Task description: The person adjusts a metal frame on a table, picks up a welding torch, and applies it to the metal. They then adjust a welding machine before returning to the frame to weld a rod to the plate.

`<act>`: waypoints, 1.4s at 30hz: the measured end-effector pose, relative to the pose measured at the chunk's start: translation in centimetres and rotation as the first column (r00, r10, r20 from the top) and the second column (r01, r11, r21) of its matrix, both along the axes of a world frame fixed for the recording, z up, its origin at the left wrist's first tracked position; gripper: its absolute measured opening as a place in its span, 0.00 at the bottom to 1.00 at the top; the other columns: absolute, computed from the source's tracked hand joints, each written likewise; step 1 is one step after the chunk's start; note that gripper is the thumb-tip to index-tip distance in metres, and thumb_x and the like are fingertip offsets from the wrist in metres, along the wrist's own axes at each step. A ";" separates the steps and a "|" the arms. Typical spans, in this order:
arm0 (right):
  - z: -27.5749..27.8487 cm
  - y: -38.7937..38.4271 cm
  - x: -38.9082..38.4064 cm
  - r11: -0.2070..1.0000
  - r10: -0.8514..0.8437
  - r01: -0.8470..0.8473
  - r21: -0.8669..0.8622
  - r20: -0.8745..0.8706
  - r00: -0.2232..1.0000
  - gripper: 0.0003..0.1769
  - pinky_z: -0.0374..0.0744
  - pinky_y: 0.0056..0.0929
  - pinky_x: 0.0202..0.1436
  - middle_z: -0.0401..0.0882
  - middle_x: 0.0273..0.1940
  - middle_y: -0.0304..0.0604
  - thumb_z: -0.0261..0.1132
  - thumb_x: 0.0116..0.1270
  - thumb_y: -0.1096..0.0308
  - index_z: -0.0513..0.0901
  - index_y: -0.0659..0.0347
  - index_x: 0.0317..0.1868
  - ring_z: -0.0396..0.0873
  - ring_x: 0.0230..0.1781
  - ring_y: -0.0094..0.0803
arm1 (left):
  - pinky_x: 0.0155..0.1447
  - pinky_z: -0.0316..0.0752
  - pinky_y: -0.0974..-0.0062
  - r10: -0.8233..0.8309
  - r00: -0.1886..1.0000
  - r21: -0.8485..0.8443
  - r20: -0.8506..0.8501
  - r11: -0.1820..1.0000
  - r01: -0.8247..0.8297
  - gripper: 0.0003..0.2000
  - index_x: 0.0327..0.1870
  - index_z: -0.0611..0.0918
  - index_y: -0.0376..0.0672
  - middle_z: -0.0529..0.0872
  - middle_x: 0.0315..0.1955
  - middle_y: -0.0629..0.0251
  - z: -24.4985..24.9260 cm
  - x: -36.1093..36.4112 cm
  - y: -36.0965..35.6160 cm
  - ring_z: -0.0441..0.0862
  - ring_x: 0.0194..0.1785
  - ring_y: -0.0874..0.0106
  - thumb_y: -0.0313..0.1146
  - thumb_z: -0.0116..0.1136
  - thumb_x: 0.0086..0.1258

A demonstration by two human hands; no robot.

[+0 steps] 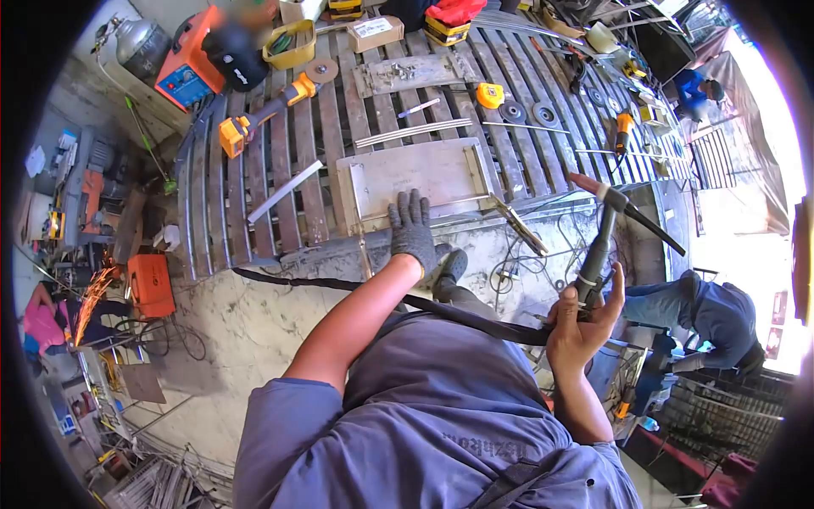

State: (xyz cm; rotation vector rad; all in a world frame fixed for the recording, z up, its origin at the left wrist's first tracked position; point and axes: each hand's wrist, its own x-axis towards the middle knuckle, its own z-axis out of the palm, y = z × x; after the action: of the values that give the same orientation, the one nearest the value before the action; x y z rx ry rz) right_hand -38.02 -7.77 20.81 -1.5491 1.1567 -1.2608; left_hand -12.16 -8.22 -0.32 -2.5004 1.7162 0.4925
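My left hand (412, 231), in a dark grey glove, rests with its fingers spread on the near edge of a flat metal panel (424, 172). The panel has raised strips along its sides and lies on a slatted metal bench (315, 222). In my bare right hand (583, 327) is a TIG welding torch (598, 246), raised in front of the bench on the right, apart from the panel. Its black cable (458, 312) runs across my body to the left. A long clamp-like tool (519, 226) projects from the panel's near right corner.
On the bench lie a cordless angle grinder (270, 110), a metal strip (286, 192), thin rods (414, 132), a marker (419, 108), a yellow tape measure (490, 95) and grinding discs (543, 114). One person (721, 318) bends over at right; sparks (95, 297) fly near another at left.
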 end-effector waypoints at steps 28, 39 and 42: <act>4.5 -16.1 -0.5 0.953 -0.252 0.232 -0.197 -0.084 0.964 0.46 0.77 0.24 0.32 0.90 0.40 0.43 0.81 0.73 0.71 0.65 0.69 0.84 0.82 0.32 0.21 | 0.50 0.85 0.58 0.021 0.846 -0.505 -0.533 0.794 -0.338 0.11 0.43 0.89 0.40 0.90 0.37 0.53 6.6 10.9 26.4 0.90 0.42 0.53 0.34 0.81 0.69; -8.6 -28.2 -11.4 0.958 -0.286 0.228 -0.175 -0.491 0.823 0.50 0.79 0.30 0.31 0.86 0.37 0.42 0.85 0.65 0.70 0.68 0.71 0.83 0.80 0.28 0.26 | 0.65 0.86 0.55 -0.244 0.848 -0.128 -0.470 0.970 0.209 0.19 0.63 0.93 0.48 0.95 0.57 0.50 9.1 8.4 4.8 0.92 0.61 0.49 0.44 0.67 0.78; -9.3 -27.0 -11.8 0.945 -0.133 0.253 0.209 -0.462 0.877 0.54 0.83 0.40 0.45 0.88 0.40 0.48 0.84 0.65 0.66 0.65 0.67 0.86 0.85 0.36 0.36 | 0.63 0.86 0.51 -0.261 0.888 -0.427 -0.380 0.901 0.082 0.17 0.59 0.93 0.43 0.95 0.52 0.49 10.3 4.4 -6.1 0.92 0.58 0.47 0.41 0.62 0.80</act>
State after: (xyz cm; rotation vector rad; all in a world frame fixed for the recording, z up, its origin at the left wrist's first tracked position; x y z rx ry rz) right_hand -49.81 -34.78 11.54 -1.5874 1.7370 -0.8428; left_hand -7.79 -14.34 10.01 -2.5949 2.4066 0.7990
